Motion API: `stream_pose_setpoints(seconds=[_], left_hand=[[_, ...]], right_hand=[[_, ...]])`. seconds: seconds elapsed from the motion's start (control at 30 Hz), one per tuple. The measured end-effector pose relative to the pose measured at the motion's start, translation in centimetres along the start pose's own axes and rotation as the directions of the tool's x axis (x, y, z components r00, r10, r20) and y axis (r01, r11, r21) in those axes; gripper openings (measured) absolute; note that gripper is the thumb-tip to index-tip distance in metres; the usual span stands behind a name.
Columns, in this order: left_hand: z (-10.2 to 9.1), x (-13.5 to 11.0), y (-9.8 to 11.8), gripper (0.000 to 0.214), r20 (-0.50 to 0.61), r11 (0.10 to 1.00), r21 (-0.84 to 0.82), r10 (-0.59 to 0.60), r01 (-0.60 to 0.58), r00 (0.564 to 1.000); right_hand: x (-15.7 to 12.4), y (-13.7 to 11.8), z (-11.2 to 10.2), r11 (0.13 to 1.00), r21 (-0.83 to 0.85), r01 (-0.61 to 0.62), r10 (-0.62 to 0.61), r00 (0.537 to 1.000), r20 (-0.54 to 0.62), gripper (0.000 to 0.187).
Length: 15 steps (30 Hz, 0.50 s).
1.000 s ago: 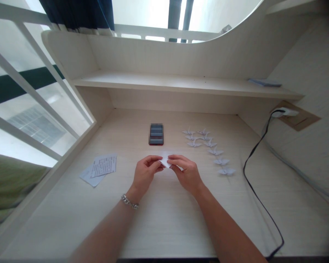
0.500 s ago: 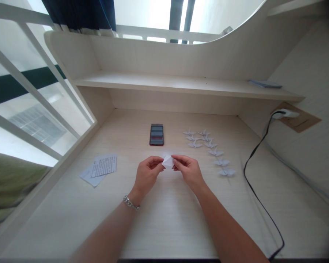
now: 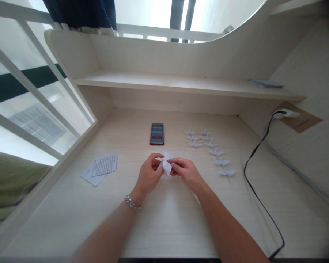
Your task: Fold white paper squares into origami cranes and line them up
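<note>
A small folded piece of white paper (image 3: 166, 166) is held just above the pale wooden desk (image 3: 164, 223), in the middle of the view. My left hand (image 3: 149, 174), with a metal bracelet on its wrist, pinches the paper's left side. My right hand (image 3: 186, 172) pinches its right side, fingers curled in. The two hands nearly touch. Behind and to the right, several small white paper cranes (image 3: 210, 149) lie in a curved row on the desk.
A phone (image 3: 157, 134) lies flat behind my hands. Printed paper sheets (image 3: 100, 167) sit at the left. A black cable (image 3: 259, 182) runs from a wall socket (image 3: 288, 114) down the right side. A shelf (image 3: 181, 83) spans the back, carrying a thin blue booklet (image 3: 265, 83).
The paper has been turned and folded smaller between my fingers. Both hands have drawn closer together and shifted slightly right.
</note>
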<state>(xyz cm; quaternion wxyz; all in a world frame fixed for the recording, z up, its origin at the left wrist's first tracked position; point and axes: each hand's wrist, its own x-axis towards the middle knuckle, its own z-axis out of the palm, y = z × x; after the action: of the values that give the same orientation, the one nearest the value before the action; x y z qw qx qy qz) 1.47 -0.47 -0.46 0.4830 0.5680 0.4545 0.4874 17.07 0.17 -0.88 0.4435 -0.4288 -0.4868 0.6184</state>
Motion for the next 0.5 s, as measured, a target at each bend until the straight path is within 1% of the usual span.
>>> stream_pose_setpoints(seconds=[0.07,0.13,0.2,0.3,0.4,0.5], left_hand=[[-0.03,0.01,0.00,0.036,0.054,1.000,-0.027,0.006,-0.004,0.999],[-0.04,-0.02,-0.02,0.028,0.077,0.999,-0.043,0.015,-0.012,0.997],[-0.04,-0.06,-0.04,0.021,0.076,0.999,-0.050,0.012,-0.009,0.997],[-0.08,-0.10,0.00,0.020,0.046,0.999,-0.032,0.006,-0.004,0.999],[-0.22,-0.07,0.12,0.018,-0.021,0.999,0.020,0.030,-0.029,0.999],[-0.24,-0.09,0.16,0.018,-0.068,0.999,0.048,0.029,-0.025,0.997]], right_hand=[[-0.01,-0.04,-0.07,1.000,0.001,0.006,-0.006,1.000,-0.014,0.024],[-0.03,-0.06,-0.14,1.000,-0.001,0.017,-0.017,1.000,-0.020,0.022],[-0.04,-0.07,-0.18,1.000,-0.002,0.021,-0.021,0.999,-0.025,0.022],[-0.07,-0.09,-0.13,1.000,0.013,0.014,-0.014,1.000,-0.006,0.023],[-0.14,-0.10,0.03,0.999,0.040,0.017,-0.017,1.000,0.018,0.023],[-0.24,-0.11,0.17,0.998,0.053,0.028,-0.028,1.000,0.006,0.025]])
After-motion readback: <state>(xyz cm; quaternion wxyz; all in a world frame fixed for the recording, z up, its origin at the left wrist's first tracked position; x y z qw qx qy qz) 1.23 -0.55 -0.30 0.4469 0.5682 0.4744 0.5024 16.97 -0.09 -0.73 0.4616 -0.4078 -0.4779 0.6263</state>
